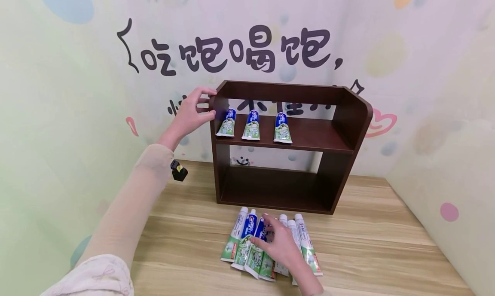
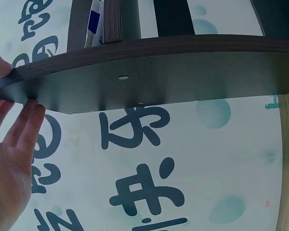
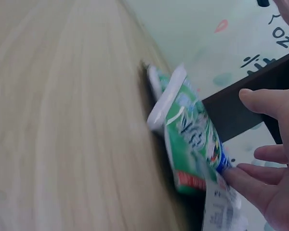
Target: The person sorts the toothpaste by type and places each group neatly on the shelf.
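Fingers (image 2: 29, 126) of the left hand (image 1: 189, 111) pinch the shelf (image 1: 309, 133); the right hand (image 1: 283, 243) spreads its own over toothpaste tubes (image 1: 253, 259).

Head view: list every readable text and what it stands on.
"吃饱喝饱,": upper line on the wall.
Second wall line: partly hidden by the shelf, not readable whole.
"Crest": apparently, on the blue-and-green tubes; their small print is unreadable.
White-and-green tubes: lettering too small to read.
Faint marks near the top edge: too pale to read surely.
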Available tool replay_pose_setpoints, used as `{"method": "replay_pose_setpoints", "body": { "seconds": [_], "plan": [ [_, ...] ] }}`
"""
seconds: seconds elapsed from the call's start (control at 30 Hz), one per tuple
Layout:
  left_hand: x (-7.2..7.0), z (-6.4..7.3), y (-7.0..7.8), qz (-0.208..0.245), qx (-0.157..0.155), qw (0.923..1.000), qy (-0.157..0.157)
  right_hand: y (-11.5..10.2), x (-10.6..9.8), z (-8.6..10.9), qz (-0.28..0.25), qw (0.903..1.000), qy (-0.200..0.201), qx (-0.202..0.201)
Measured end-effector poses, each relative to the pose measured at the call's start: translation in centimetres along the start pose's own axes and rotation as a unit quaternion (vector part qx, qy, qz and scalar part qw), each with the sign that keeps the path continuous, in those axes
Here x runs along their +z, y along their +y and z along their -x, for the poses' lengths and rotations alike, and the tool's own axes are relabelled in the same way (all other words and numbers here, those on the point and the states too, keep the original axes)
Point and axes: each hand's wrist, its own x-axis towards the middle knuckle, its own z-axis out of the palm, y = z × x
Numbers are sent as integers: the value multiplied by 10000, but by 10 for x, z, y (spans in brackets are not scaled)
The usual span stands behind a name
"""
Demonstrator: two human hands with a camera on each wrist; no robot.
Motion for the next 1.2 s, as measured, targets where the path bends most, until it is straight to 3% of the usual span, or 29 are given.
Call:
{"method": "replay_pose_setpoints", "body": {
  "seconds": [0.5, 0.83, 1.2],
  "plan": [
    [0, -1, 0, 83, -6, 10000, -11, 7, -7, 0, 316, 9975, -551, 324],
    [0, 0, 0, 74, -77, 9999, 0, 5, -8, -6, 909, 9908, -999, 26],
    [1, -1, 3, 68, -80, 9999, 27, 0, 2, -13, 1239, 9879, -920, -151]
  ]
}}
